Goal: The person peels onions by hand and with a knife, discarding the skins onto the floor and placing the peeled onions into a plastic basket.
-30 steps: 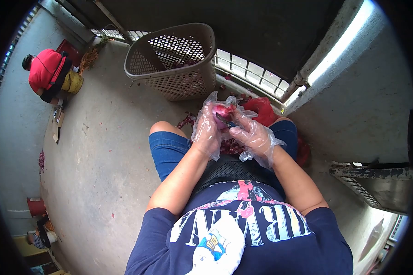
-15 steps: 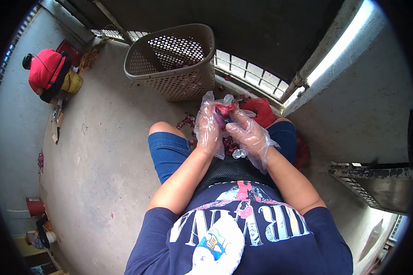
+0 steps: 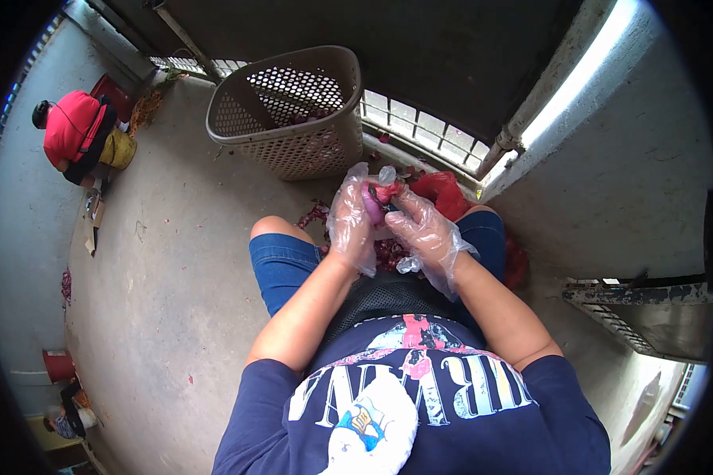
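Note:
In front of my lap, my left hand (image 3: 350, 226), in a clear plastic glove, has its fingers wrapped round a purple-red onion (image 3: 373, 207). Loose reddish skin (image 3: 387, 192) sticks up at the onion's top. My right hand (image 3: 424, 231), gloved the same way, is bent against the onion's right side, its fingertips at the skin. A small dark thing shows between the fingers there, too hidden to name. Below both hands lies a heap of dark red onion skins (image 3: 390, 255) between my knees.
A brown perforated basket (image 3: 317, 150) with purple pieces inside stands ahead. A red mesh bag (image 3: 442, 194) lies by my right knee. At far left a person in red (image 3: 75, 131) bends near a yellow bucket (image 3: 119, 149); another person (image 3: 67, 419) is lower left. A metal-edged ledge (image 3: 642, 294) juts at right.
The onion has turned a little in my left hand, and more of its smooth purple side shows. Both hands stay close together; the whole view has shifted slightly.

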### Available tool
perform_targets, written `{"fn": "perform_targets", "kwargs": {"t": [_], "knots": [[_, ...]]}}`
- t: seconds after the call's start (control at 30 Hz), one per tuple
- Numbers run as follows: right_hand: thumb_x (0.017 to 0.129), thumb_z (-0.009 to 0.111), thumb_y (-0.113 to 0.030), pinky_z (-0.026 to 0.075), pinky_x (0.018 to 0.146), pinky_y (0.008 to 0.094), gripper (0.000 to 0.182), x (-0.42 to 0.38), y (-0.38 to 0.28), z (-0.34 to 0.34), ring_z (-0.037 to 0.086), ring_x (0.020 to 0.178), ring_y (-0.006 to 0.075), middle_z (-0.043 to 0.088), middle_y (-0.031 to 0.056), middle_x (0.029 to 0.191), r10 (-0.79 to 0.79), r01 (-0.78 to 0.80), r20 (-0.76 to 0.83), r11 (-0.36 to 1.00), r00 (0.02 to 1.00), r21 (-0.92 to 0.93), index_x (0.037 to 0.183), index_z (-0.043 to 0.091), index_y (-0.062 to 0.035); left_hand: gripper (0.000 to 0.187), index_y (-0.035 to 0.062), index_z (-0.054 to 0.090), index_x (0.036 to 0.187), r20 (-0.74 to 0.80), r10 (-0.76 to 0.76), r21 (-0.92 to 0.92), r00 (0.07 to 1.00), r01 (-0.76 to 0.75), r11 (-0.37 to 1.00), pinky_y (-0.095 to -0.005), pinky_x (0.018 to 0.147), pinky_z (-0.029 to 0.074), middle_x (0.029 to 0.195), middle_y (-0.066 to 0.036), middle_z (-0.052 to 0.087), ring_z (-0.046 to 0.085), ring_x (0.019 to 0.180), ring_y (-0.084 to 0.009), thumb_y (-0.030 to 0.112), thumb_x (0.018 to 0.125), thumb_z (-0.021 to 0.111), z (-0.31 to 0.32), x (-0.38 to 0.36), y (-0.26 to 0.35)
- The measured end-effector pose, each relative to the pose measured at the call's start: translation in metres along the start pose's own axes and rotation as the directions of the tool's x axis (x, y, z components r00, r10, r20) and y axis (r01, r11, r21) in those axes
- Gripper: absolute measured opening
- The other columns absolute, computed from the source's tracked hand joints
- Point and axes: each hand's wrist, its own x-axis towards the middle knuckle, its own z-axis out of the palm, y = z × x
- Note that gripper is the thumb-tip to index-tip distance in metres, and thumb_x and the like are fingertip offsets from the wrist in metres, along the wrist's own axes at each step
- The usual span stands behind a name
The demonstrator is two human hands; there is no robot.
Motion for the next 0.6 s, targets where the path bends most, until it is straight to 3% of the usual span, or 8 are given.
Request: {"fn": "perform_targets", "kwargs": {"t": [0.17,0.23,0.27,0.37,0.4,0.43,0.5,0.6], "knots": [[0.09,0.054,-0.022,0.033,0.101,0.0315,0.049,0.005,0.002,-0.007,0.044,0.122,0.0232,0.045,0.0153,0.133,-0.069,0.076,0.05,0.984,0.996,-0.163,0.133,0.039,-0.004,0.034,0.0068,0.054,0.101,0.034,-0.148,0.164,0.988,0.141,0.976,-0.0332,0.077,0.049,0.094,-0.009,0.06,0.059,0.086,-0.0203,0.037,0.091,0.041,-0.008,0.009,0.006],[0.09,0.055,-0.023,0.036,0.098,0.0322,0.049,0.0,-0.02,0.004,0.047,0.119,0.0236,0.047,0.0138,0.131,0.091,-0.09,0.008,0.996,0.996,-0.012,0.133,0.04,-0.0036,0.036,0.0072,0.053,0.103,-0.02,0.171,0.096,0.985,-0.168,0.981,-0.0314,0.072,0.05,0.094,-0.008,0.06,0.06,0.084,-0.0189,0.039,0.091,0.04,-0.004,0.013,-0.012],[0.089,0.055,-0.023,0.039,0.095,0.0329,0.05,-0.001,-0.029,0.007,0.05,0.116,0.024,0.048,0.0123,0.13,0.251,-0.247,-0.007,0.958,0.968,0.144,0.132,0.041,-0.0033,0.036,0.0072,0.053,0.103,-0.017,0.172,0.095,0.985,-0.17,0.981,-0.0314,0.072,0.05,0.094,-0.008,0.06,0.06,0.084,-0.0189,0.039,0.091,0.04,-0.011,0.018,-0.019],[0.088,0.057,-0.027,0.042,0.091,0.034,0.053,0.002,-0.019,0.006,0.054,0.111,0.027,0.052,0.0132,0.126,0.264,-0.262,-0.011,0.959,0.964,0.109,0.133,0.04,-0.0067,0.041,0.0078,0.052,0.107,0.142,0.365,0.196,0.92,-0.387,0.901,-0.0306,0.065,0.05,0.097,-0.007,0.06,0.06,0.083,-0.0172,0.044,0.092,0.04,-0.021,0.021,-0.022],[0.088,0.057,-0.027,0.042,0.091,0.034,0.053,0.003,-0.014,0.002,0.054,0.111,0.027,0.052,0.0132,0.126,0.262,-0.259,-0.01,0.96,0.965,0.109,0.133,0.04,-0.0067,0.044,0.008,0.052,0.109,0.127,0.156,0.108,0.98,-0.17,0.98,-0.0303,0.063,0.05,0.098,-0.007,0.06,0.059,0.083,-0.0163,0.046,0.092,0.039,-0.008,0.011,-0.004],[0.087,0.057,-0.028,0.041,0.092,0.0339,0.054,0.004,-0.009,-0.004,0.054,0.112,0.0287,0.053,0.0149,0.125,0.14,-0.14,-0.017,0.971,0.99,-0.193,0.134,0.039,-0.0095,0.046,0.0082,0.051,0.111,0.132,-0.06,0.015,0.989,0.058,0.998,-0.03,0.06,0.049,0.099,-0.006,0.059,0.059,0.083,-0.0154,0.049,0.092,0.039,0.002,0.003,0.011],[0.086,0.056,-0.031,0.041,0.093,0.0338,0.055,0.006,-0.01,-0.012,0.052,0.113,0.0331,0.054,0.0193,0.121,-0.112,0.162,0.122,0.798,0.986,-0.581,0.136,0.037,-0.0172,0.049,0.009,0.051,0.113,0.22,-0.176,0.04,0.96,0.171,0.984,-0.0296,0.06,0.049,0.1,-0.006,0.06,0.059,0.082,-0.0151,0.051,0.091,0.04,0.001,-0.002,0.038],[0.086,0.056,-0.029,0.039,0.096,0.0334,0.056,0.002,-0.02,-0.008,0.05,0.116,0.0318,0.051,0.0193,0.125,-0.032,0.069,0.086,0.874,0.996,-0.48,0.136,0.035,-0.0148,0.05,0.0109,0.052,0.116,0.172,-0.328,0.175,0.929,0.299,0.938,-0.029,0.061,0.049,0.101,-0.005,0.061,0.059,0.084,-0.0143,0.053,0.09,0.042,-0.008,0.004,0.036]]}}
